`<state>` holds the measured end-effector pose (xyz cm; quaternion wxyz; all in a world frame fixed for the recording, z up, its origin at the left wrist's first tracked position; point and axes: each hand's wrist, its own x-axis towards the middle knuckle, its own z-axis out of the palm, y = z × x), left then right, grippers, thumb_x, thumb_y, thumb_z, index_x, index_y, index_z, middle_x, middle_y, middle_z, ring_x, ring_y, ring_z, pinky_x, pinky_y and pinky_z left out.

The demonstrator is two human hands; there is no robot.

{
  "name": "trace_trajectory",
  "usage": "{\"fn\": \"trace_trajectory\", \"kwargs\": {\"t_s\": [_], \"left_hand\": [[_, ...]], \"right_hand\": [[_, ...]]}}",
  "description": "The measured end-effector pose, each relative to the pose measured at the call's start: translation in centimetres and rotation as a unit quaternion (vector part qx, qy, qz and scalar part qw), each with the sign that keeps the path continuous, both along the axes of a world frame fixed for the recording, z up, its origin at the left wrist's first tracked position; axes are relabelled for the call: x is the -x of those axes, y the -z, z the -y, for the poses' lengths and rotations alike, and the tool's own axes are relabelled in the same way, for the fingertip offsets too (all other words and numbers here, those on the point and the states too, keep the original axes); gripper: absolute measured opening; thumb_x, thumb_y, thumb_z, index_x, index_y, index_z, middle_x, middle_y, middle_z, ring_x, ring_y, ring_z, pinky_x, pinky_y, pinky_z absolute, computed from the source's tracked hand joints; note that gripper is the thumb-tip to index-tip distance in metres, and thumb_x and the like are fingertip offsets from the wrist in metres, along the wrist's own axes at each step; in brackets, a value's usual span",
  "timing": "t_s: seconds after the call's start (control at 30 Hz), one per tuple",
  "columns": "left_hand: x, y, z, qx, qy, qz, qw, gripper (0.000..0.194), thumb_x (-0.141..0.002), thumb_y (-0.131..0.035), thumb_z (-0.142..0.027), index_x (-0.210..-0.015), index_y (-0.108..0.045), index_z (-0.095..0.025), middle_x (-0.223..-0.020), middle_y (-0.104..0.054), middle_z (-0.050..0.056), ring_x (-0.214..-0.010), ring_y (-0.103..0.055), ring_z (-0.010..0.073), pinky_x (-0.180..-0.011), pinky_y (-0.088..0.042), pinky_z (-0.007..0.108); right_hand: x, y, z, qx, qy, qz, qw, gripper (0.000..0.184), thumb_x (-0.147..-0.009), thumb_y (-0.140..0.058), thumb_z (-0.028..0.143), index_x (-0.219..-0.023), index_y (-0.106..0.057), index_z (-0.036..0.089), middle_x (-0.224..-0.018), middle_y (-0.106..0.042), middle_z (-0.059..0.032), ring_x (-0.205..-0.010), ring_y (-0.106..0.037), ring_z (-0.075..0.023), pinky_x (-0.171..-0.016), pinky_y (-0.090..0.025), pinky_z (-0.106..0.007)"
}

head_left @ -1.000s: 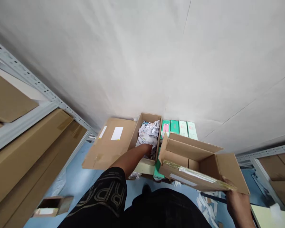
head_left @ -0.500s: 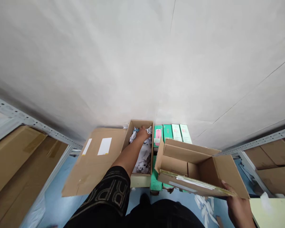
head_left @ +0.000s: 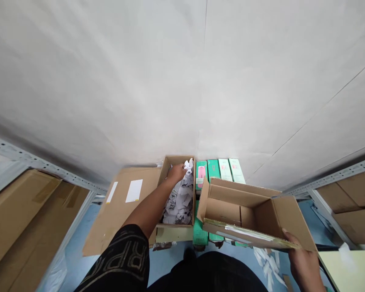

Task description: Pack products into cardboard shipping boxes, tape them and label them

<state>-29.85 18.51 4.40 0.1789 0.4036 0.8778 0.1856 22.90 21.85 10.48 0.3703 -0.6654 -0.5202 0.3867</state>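
Note:
My left hand (head_left: 177, 172) is closed on a wad of crumpled white paper (head_left: 188, 165) at the far end of a narrow cardboard box (head_left: 160, 178). More torn white paper (head_left: 180, 202) fills that box. On the right, my right hand (head_left: 301, 257) grips the near right edge of an open cardboard carton (head_left: 246, 237), thumb over the rim. The carton is tilted with its flaps spread, and only bare cardboard shows inside. It covers part of several green and white product boxes (head_left: 213, 168) standing beside the paper-filled box.
A large flattened cardboard sheet (head_left: 118, 215) with white labels lies to the left. Brown cartons fill shelves at the left (head_left: 24, 211) and right (head_left: 355, 194). White paper strips (head_left: 269, 263) litter the blue floor. A pale wall (head_left: 182, 81) rises behind.
My left hand has risen slightly and shifted left, pulling up paper that now shows above the box's far end. My right hand keeps holding the carton, nearly unmoved.

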Motion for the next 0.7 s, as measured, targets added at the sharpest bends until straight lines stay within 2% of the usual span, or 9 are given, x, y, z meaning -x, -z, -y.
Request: {"fn": "trace_trajectory", "kwargs": {"t_s": [0.1,0.2,0.3,0.37,0.43,0.5,0.6,0.63,0.7], "left_hand": [[-0.3,-2.1,2.3,-0.048,-0.023,0.007,0.999,0.033,-0.093,-0.065,-0.036,-0.119,-0.073,-0.019,-0.113,-0.077,0.011,-0.103,-0.069,0.0249,-0.085,-0.049,0.03],[-0.8,-3.9,4.5,-0.112,-0.063,0.053,0.99,0.029,-0.087,-0.071,-0.035,-0.11,-0.075,-0.018,-0.104,-0.078,0.009,-0.092,-0.069,0.0227,-0.079,-0.05,0.029],[-1.8,-5.8,6.5,-0.185,-0.094,0.137,0.968,0.033,-0.084,-0.072,-0.04,-0.107,-0.074,-0.017,-0.089,-0.075,0.005,-0.072,-0.067,0.0182,-0.065,-0.05,0.026],[-3.1,-7.6,7.6,-0.255,-0.088,0.173,0.947,0.04,-0.083,-0.071,-0.046,-0.11,-0.072,-0.017,-0.079,-0.071,0.002,-0.064,-0.063,0.0165,-0.06,-0.048,0.026],[-5.1,-10.0,8.4,-0.328,-0.051,0.186,0.925,0.046,-0.085,-0.07,-0.05,-0.117,-0.071,-0.018,-0.077,-0.069,0.0,-0.066,-0.062,0.0161,-0.062,-0.049,0.025],[-7.7,-12.7,8.8,-0.358,0.012,0.195,0.913,0.049,-0.086,-0.07,-0.05,-0.124,-0.07,-0.019,-0.085,-0.071,0.002,-0.072,-0.063,0.0165,-0.068,-0.05,0.026],[-11.9,-16.1,8.4,-0.298,0.158,0.156,0.928,0.043,-0.084,-0.075,-0.044,-0.122,-0.075,-0.022,-0.079,-0.068,-0.001,-0.067,-0.059,0.0147,-0.067,-0.047,0.025],[-13.1,-16.7,8.1,-0.269,0.201,0.151,0.93,0.042,-0.084,-0.075,-0.042,-0.121,-0.076,-0.024,-0.076,-0.068,-0.002,-0.065,-0.058,0.0144,-0.066,-0.046,0.025],[-14.9,-17.3,7.8,-0.246,0.246,0.14,0.927,0.04,-0.085,-0.074,-0.038,-0.122,-0.076,-0.025,-0.076,-0.068,-0.001,-0.065,-0.058,0.015,-0.065,-0.044,0.026]], "right_hand": [[0.8,-0.4,-0.7,0.023,-0.014,-0.021,0.999,0.056,-0.067,-0.076,0.056,-0.105,-0.074,0.015,-0.109,-0.077,-0.0138,-0.109,-0.068,-0.0379,-0.099,-0.051,-0.048],[1.5,-0.7,-1.3,0.023,-0.028,-0.037,0.999,0.062,-0.067,-0.076,0.055,-0.111,-0.073,0.012,-0.107,-0.077,-0.014,-0.108,-0.068,-0.0374,-0.098,-0.05,-0.047],[2.1,-1.0,-1.7,0.013,-0.033,-0.037,0.999,0.063,-0.066,-0.076,0.055,-0.111,-0.074,0.011,-0.104,-0.078,-0.0136,-0.107,-0.068,-0.0372,-0.097,-0.051,-0.045],[2.3,-1.2,-1.8,0.011,-0.036,-0.04,0.998,0.063,-0.065,-0.075,0.055,-0.111,-0.075,0.011,-0.104,-0.078,-0.0132,-0.107,-0.069,-0.037,-0.097,-0.052,-0.045],[2.4,-1.3,-1.9,0.016,-0.039,-0.044,0.998,0.063,-0.065,-0.075,0.056,-0.109,-0.075,0.011,-0.104,-0.079,-0.0131,-0.107,-0.07,-0.0367,-0.095,-0.052,-0.044],[2.5,-1.3,-1.9,0.022,-0.038,-0.046,0.998,0.061,-0.065,-0.076,0.057,-0.106,-0.076,0.012,-0.104,-0.079,-0.013,-0.106,-0.07,-0.0365,-0.093,-0.053,-0.043],[2.4,-1.0,-1.8,0.019,-0.04,-0.052,0.998,0.055,-0.065,-0.077,0.056,-0.1,-0.076,0.014,-0.101,-0.08,-0.012,-0.104,-0.071,-0.0351,-0.091,-0.054,-0.04],[2.3,-0.8,-1.8,0.015,-0.042,-0.056,0.997,0.053,-0.066,-0.077,0.056,-0.098,-0.076,0.014,-0.1,-0.08,-0.0117,-0.103,-0.071,-0.0345,-0.091,-0.054,-0.04],[2.1,-0.5,-1.7,0.01,-0.044,-0.063,0.997,0.051,-0.067,-0.077,0.055,-0.096,-0.076,0.014,-0.099,-0.08,-0.0116,-0.103,-0.071,-0.0339,-0.091,-0.054,-0.039]]}}
